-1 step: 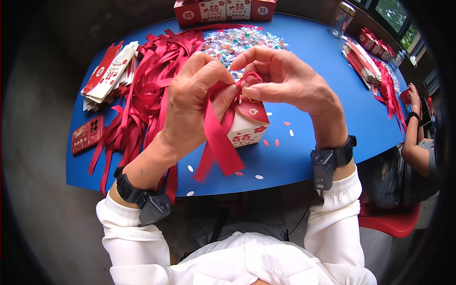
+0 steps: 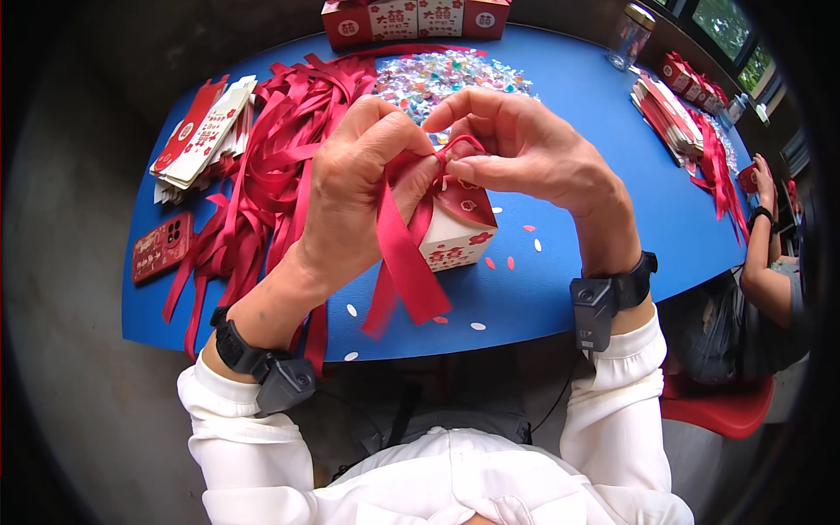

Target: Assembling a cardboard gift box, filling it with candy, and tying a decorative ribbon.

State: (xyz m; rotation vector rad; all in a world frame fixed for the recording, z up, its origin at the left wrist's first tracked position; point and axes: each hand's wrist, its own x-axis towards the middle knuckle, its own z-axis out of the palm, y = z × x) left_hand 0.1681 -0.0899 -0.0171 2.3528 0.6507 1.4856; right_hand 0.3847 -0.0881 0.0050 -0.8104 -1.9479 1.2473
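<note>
Left hand (image 2: 363,188) and right hand (image 2: 521,153) are raised together, fingertips pinched and meeting, wrists bent inward.

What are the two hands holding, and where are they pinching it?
Both the left hand and right hand pinch the red ribbon at its knot, just above the small gift box.

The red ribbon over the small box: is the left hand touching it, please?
Touching. The head view shows the left hand pinching the red ribbon at the knot above the box.
</note>
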